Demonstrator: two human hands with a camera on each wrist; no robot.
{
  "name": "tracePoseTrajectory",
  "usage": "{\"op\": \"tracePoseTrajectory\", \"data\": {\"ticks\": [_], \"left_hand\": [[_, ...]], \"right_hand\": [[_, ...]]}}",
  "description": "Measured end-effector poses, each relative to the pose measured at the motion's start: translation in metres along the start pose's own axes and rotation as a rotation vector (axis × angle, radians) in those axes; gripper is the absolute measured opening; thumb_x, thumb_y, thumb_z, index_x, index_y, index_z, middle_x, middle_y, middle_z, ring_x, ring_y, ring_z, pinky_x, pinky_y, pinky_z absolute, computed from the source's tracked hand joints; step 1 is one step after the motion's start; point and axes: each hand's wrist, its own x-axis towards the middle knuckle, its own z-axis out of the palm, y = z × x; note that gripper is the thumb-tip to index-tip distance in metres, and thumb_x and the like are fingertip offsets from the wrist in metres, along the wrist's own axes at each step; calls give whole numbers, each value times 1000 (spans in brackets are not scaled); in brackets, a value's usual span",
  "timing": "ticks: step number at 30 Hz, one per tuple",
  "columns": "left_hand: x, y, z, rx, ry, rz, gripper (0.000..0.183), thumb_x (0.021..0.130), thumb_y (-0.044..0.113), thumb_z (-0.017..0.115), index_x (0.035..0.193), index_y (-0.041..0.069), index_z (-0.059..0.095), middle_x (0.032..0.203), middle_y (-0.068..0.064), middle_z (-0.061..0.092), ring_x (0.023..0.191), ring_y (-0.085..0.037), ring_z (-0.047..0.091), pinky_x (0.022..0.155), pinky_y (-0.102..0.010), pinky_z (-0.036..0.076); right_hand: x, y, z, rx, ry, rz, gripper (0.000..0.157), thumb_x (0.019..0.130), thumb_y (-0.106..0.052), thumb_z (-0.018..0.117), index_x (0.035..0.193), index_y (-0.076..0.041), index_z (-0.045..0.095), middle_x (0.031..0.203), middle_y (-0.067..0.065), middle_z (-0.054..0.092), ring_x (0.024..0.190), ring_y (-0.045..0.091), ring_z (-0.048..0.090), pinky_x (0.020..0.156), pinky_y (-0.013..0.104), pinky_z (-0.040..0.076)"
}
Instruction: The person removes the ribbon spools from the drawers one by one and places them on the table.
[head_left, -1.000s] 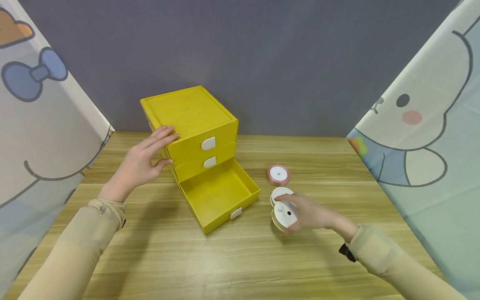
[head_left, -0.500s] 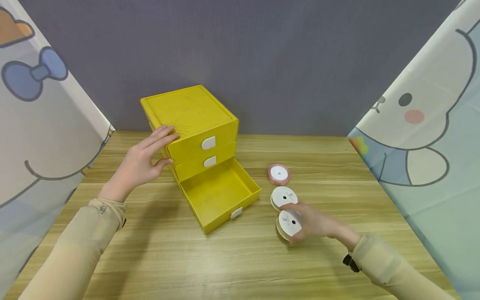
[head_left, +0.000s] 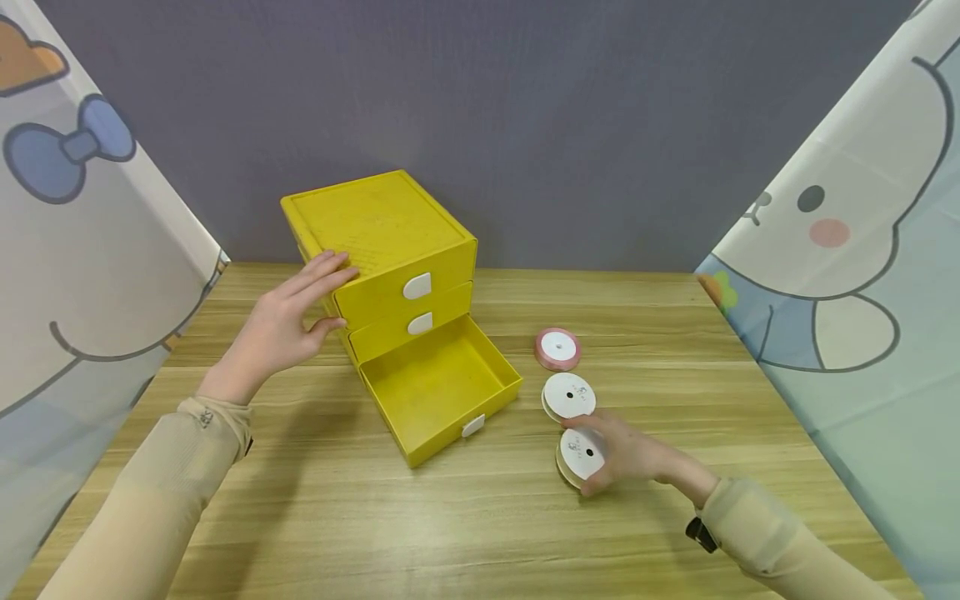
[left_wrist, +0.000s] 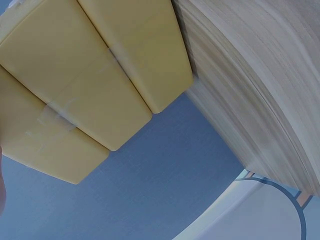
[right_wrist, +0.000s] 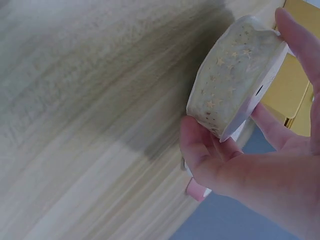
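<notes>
My right hand grips a ribbon spool by its edge, fingers and thumb on opposite sides. In the right wrist view the ribbon on this spool is pale cream with small gold stars. Just behind it lies a second white-faced spool, and farther back a pink ribbon spool. My left hand rests on the near left corner of a yellow drawer cabinet, fingers straight on the top and thumb against the side. The cabinet's bottom drawer is pulled out, with nothing in it.
Two upper drawers with white handles are closed. The wooden table runs back to a grey backdrop. Cartoon-printed cloths hang at the left and right.
My right hand has drawn its spool toward me and slightly right, uncovering the second spool behind it. The left hand and cabinet stay in place.
</notes>
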Motion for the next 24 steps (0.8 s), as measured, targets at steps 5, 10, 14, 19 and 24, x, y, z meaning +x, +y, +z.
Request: {"op": "tracePoseTrajectory", "data": {"ticks": [5, 10, 14, 19, 24], "left_hand": [[0, 0, 0, 0, -3, 1, 72, 69, -7, 78, 135, 9, 55, 145, -11, 50, 140, -24, 40, 106, -47, 44], [0, -1, 0, 0, -5, 6, 72, 69, -7, 78, 135, 9, 55, 145, -12, 49, 140, -25, 40, 103, -50, 45], [0, -1, 0, -1, -4, 6, 72, 69, -7, 78, 135, 9, 54, 145, -12, 49, 140, -25, 40, 104, -50, 45], [0, -1, 1, -2, -2, 8, 72, 69, -7, 78, 135, 8, 54, 145, -12, 49, 140, -25, 40, 105, -48, 44], [0, -1, 0, -7, -4, 6, 72, 69, -7, 78, 135, 8, 54, 145, -12, 49, 140, -25, 40, 107, -47, 44]], "right_hand": [[0, 1, 2, 11, -11, -3, 86, 57, -24, 90, 133, -7, 53, 130, 20, 50, 111, 28, 47, 93, 37, 41], [0, 4, 3, 13, -14, -14, 87, 58, -24, 90, 134, -7, 52, 129, 19, 53, 110, 27, 48, 92, 36, 41], [0, 4, 5, -6, -5, -9, 87, 57, -26, 90, 133, -8, 53, 127, 19, 53, 110, 28, 48, 90, 37, 42], [0, 6, 9, -16, 13, -9, 87, 56, -27, 91, 132, -10, 53, 126, 21, 51, 109, 29, 47, 86, 39, 43], [2, 10, 14, -37, 39, -48, 86, 55, -27, 91, 130, -9, 53, 121, 22, 50, 105, 28, 47, 82, 38, 44]]}}
